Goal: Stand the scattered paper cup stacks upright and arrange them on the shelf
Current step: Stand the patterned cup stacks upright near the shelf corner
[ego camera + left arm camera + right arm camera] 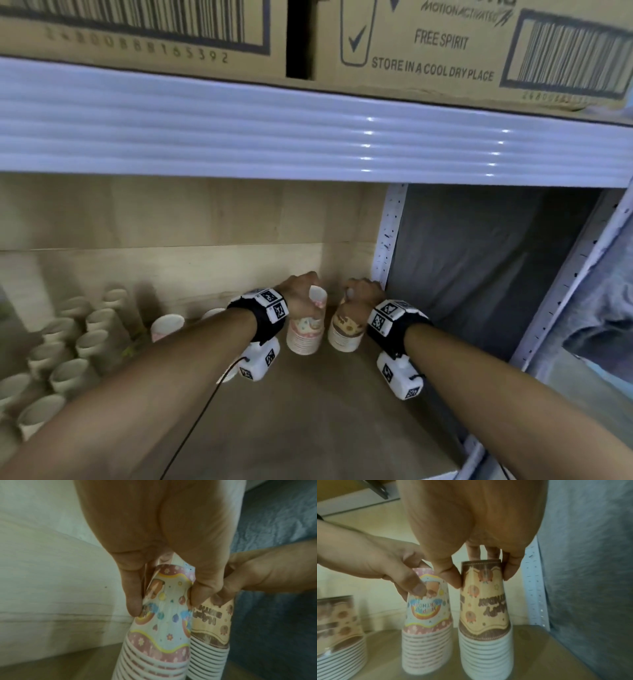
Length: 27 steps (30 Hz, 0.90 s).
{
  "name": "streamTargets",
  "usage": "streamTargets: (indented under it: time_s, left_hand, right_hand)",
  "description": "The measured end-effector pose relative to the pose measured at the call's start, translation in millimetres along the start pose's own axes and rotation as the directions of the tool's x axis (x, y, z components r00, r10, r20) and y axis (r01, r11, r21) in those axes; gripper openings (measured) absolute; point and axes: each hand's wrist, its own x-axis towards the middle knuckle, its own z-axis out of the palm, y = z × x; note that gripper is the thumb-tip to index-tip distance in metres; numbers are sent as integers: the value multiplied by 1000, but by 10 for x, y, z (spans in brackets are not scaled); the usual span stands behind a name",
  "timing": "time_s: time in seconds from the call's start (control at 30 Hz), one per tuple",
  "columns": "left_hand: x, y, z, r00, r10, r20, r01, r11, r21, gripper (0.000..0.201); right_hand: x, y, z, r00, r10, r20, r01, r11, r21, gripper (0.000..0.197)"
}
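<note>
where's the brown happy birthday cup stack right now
The brown cup stack stands rims-down in the shelf's back right corner in the right wrist view, gripped at the top by the right hand, beside the rainbow cup stack and near the white perforated post.

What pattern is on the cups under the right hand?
Tan with brown wavy bands; right wrist view.

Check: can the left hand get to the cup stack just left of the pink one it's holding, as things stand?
Probably not yet. The left hand grips the top of the pink stack, so it must let go first. Otherwise the way looks free: the neighbouring stack stands beside that forearm with nothing visible between them.
</note>
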Motion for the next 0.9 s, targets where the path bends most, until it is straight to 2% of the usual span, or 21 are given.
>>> streamTargets:
  time_s: [0.13, 0.3, 0.47, 0.57, 0.7, 0.9]
  left_hand:
    - [-166, -100, 49, 998, -56, 19, 56, 998, -16, 51]
    - [-326, -188, 94, 996, -83, 15, 83, 996, 15, 50]
    - [-383, -216, 71, 996, -92, 2, 92, 995, 34, 55]
    - [-393, -183, 18, 994, -112, 11, 111, 993, 49, 66]
    - [-388, -109, -69, 991, -136, 4, 135, 989, 51, 64]
    - [-362, 12, -46, 985, -172, -22, 173, 980, 97, 49]
  right_hand:
    - [-69, -158, 62, 997, -63, 55, 64, 998, -12, 37]
    - [-116, -221, 178, 992, -72, 108, 70, 997, 17, 52]
    - [-90, -257, 152, 992, -85, 91, 88, 995, -35, 32]
    - [-67, -298, 55, 995, -76, 66, 80, 995, -58, 31]
    - [-80, -292, -14, 998, -43, 39, 45, 997, -58, 20]
    - [-41, -235, 144, 998, -29, 62, 30, 999, -27, 44]
